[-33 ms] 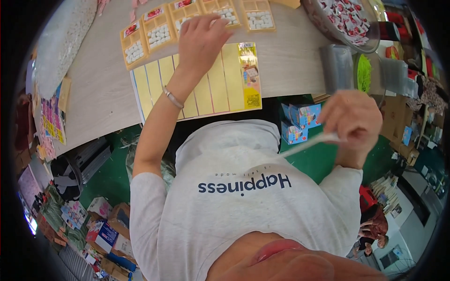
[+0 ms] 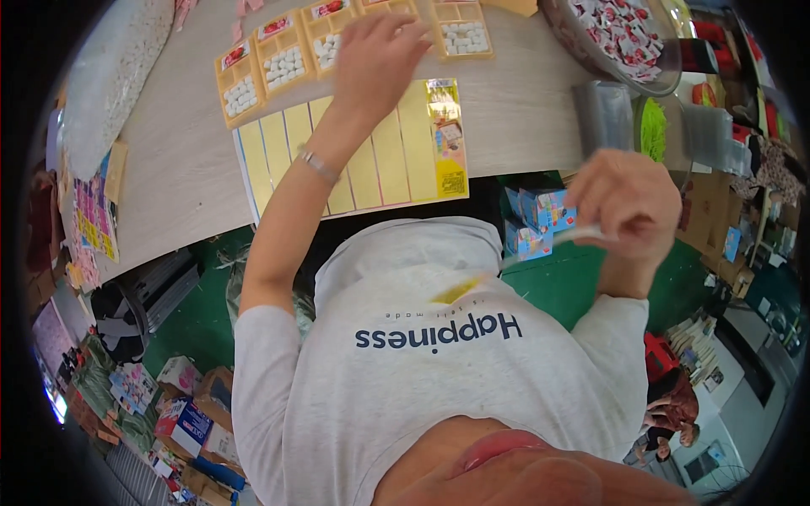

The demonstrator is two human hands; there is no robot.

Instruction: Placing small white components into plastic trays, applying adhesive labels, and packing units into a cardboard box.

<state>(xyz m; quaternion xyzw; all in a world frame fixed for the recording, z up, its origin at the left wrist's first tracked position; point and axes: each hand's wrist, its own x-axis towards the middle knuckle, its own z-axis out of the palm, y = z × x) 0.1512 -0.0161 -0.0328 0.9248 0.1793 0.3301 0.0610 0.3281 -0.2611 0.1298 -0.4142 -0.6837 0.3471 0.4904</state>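
Left hand point(image 2: 375, 63), fingers spread wide, hovered at 12 o'clock over yellow compartmented candy trays point(image 2: 287, 59); right hand point(image 2: 629, 207) pinched thin white strip point(image 2: 548, 244), long axis 3–9 o'clock.

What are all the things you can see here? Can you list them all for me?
yellow trays of white pieces: four in a row, far side of the table
yellow striped sheet: one, flat at the table's near edge
wooden table: one, pale
clear bowl of red and white sweets: one, upper right
blue boxes: a few, below the table edge
left hand: over the trays, bracelet on the wrist
right hand: raised off the table, pinching a thin white strip
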